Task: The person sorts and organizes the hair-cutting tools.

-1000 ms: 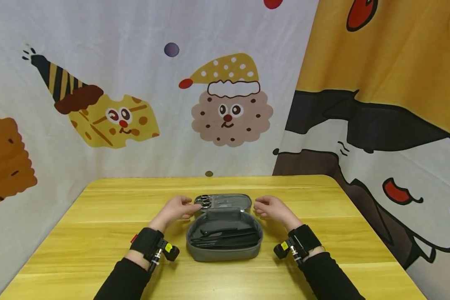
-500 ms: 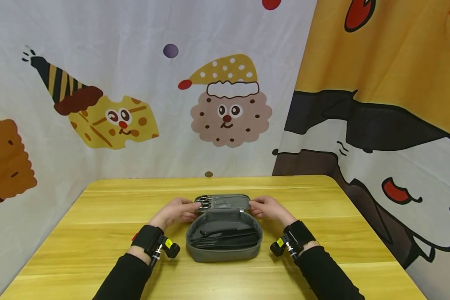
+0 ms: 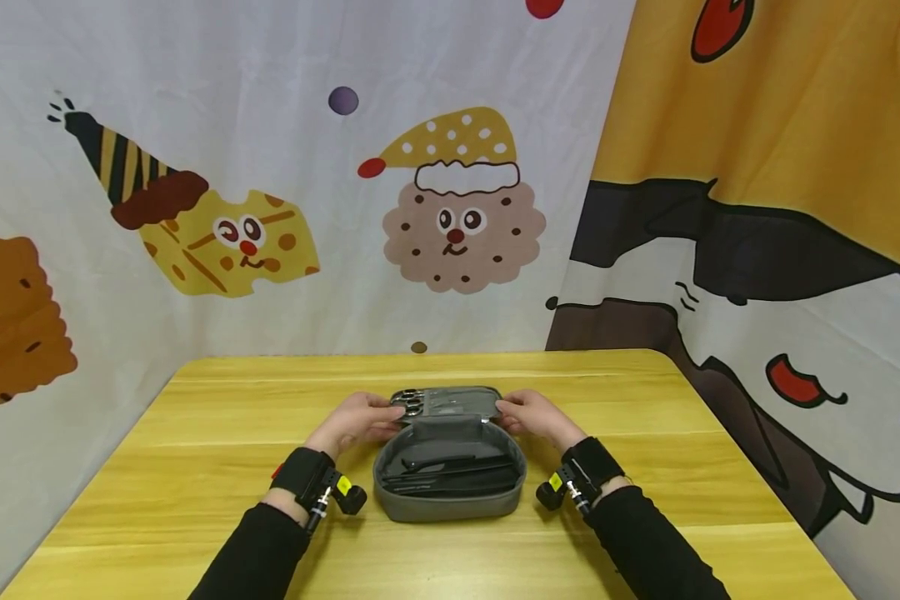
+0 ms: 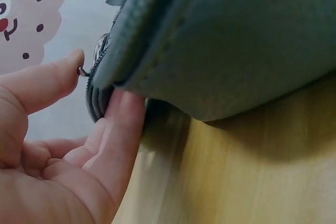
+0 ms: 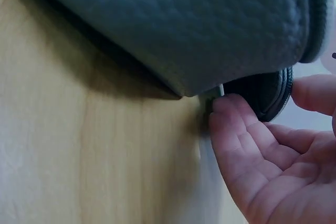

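Note:
A grey zippered case [image 3: 450, 507] stands unzipped on the table, its lid [image 3: 461, 402] folded back towards the far side. Scissors [image 3: 412, 408] and slim metal tools are tucked into the lid's inner side. Long black items [image 3: 457, 479], one with a handle, lie inside the case's body. My left hand [image 3: 356, 421] pinches the lid's left edge, thumb above and fingers beneath; the left wrist view shows the thumb beside the zipper [image 4: 90, 85]. At the opposite edge my right hand [image 3: 537, 415] holds the lid likewise, its fingers [image 5: 244, 129] reaching under.
The case rests on a yellow wood-grain table [image 3: 217, 467]. Behind it hangs a white curtain [image 3: 285, 108] with cartoon prints, and a second printed curtain [image 3: 720, 150] hangs on the right. Each wrist wears a black strap with a small camera.
My right hand has moved left from beside the lid onto its right edge. The left hand has closed its thumb and fingers on the left edge. The lid's far edge sits slightly higher.

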`<action>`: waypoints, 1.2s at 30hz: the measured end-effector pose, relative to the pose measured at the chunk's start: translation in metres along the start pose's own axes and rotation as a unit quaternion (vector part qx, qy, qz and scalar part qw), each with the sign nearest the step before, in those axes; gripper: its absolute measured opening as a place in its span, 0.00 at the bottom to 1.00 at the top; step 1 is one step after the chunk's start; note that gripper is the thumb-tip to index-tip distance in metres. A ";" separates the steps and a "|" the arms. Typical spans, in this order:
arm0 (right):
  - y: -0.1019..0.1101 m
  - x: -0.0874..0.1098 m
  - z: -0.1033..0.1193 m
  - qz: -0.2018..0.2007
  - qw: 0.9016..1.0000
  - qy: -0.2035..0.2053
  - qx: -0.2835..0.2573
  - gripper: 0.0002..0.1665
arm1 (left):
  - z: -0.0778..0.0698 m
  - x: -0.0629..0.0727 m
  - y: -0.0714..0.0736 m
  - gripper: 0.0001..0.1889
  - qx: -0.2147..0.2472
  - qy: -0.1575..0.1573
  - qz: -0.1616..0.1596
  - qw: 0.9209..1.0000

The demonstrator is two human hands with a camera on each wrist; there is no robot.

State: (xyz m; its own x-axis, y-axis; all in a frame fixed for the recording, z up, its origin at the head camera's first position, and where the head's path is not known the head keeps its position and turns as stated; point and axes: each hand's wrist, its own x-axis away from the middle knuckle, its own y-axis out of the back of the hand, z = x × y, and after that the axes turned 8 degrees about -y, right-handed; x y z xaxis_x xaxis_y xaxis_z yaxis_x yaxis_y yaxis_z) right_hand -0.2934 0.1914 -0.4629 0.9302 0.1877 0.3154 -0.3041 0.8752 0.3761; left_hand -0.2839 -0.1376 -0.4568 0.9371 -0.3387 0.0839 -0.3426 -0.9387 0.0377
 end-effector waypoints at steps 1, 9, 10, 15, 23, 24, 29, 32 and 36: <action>0.000 0.000 0.000 0.002 1.000 0.004 -0.001 0.25 | 0.000 -0.001 -0.001 0.35 0.000 -0.001 -0.005 1.000; -0.001 0.003 0.004 0.003 0.998 0.042 -0.045 0.24 | 0.003 -0.004 -0.008 0.35 -0.013 -0.014 -0.060 0.998; -0.001 0.004 0.004 -0.001 0.998 0.045 -0.049 0.24 | 0.003 -0.004 -0.009 0.35 -0.015 -0.017 -0.065 0.998; -0.005 0.002 0.003 -0.024 0.993 0.080 -0.082 0.22 | 0.003 -0.005 -0.012 0.35 -0.017 -0.036 -0.089 0.995; -0.008 0.001 0.001 -0.081 0.986 0.104 -0.103 0.20 | 0.004 -0.003 -0.016 0.25 0.008 -0.067 -0.118 0.991; -0.008 0.001 0.001 -0.087 0.985 0.104 -0.103 0.19 | 0.004 -0.003 -0.016 0.22 0.014 -0.071 -0.120 0.990; -0.008 0.006 0.000 -0.107 0.981 0.118 -0.111 0.16 | 0.005 0.000 -0.017 0.15 0.018 -0.088 -0.119 0.989; -0.007 0.009 0.000 -0.108 0.978 0.127 -0.123 0.15 | 0.005 0.003 -0.017 0.14 0.003 -0.100 -0.119 0.988; -0.008 0.013 -0.001 -0.107 0.975 0.143 -0.133 0.15 | 0.005 0.006 -0.018 0.13 -0.011 -0.118 -0.118 0.986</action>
State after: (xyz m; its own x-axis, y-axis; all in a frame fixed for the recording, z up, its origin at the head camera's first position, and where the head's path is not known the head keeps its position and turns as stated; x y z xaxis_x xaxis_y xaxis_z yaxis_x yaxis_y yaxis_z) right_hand -0.2788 0.1875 -0.4622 0.9973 0.0720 -0.0155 -0.0687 0.9855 0.1549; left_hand -0.2717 -0.1233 -0.4620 0.9791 -0.1198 -0.1644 -0.1130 -0.9923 0.0500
